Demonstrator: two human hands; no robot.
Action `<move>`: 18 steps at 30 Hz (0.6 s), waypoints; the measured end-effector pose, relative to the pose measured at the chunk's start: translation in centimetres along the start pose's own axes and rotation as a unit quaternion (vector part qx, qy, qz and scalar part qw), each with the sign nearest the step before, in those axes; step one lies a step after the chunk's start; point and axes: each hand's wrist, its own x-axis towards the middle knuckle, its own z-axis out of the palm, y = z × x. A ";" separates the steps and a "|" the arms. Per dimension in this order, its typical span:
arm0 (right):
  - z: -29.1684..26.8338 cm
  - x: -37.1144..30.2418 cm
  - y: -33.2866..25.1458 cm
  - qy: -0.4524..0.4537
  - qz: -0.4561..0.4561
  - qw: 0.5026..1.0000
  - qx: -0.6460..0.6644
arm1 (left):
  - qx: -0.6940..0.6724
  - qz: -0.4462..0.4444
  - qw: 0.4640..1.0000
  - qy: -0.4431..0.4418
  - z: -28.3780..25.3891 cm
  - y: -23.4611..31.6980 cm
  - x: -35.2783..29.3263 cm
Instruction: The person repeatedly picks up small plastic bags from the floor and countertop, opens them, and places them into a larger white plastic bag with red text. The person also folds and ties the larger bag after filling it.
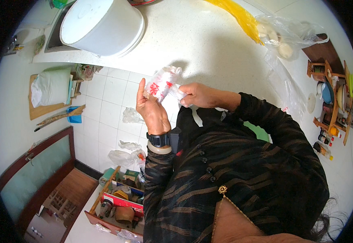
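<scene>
Between the two hands, just off the edge of the white table [209, 44], a small clear plastic bag with red print [162, 84] is held up in front of the person's chest. Left hand [151, 108] stands upright with the palm turned toward the bag, forefinger stretched straight up along the bag's left side, the other fingers [141, 90] loosely curved behind it; the wrist below carries a black watch [158, 140] and a pale bangle [159, 149]. Right hand [194, 95] comes in level from the right, its forearm in a dark striped sleeve [265, 117] bent across the body, and its fingers are pinched shut on the bag's crumpled right end. Beyond the fingers on the table sits a large white round container [103, 24]; farther right lie a yellow bag [239, 16] and a clear bag of pale round buns [283, 38]. Below the left fingers, crumpled plastic wrappers [125, 152] lie on the tiled floor [107, 101].
</scene>
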 end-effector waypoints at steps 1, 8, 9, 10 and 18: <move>-0.3 -0.1 -0.7 -0.003 0.007 0.997 -0.072 | 0.019 0.019 1.000 0.014 0.4 -0.1 0.1; -1.4 -1.0 -3.7 0.103 -0.162 0.901 -0.389 | 0.181 0.124 0.975 0.038 1.1 -0.8 0.0; -1.4 -0.8 -3.9 0.132 -0.189 0.889 -0.395 | 0.215 0.146 0.965 0.027 0.9 -1.0 0.1; -1.2 -0.6 -4.1 0.154 -0.207 0.876 -0.408 | 0.249 0.168 0.954 0.018 0.7 -1.4 0.1; 0.3 1.4 -4.6 0.157 -0.176 0.966 -0.102 | 0.398 0.315 0.860 -0.050 1.0 -4.2 -0.3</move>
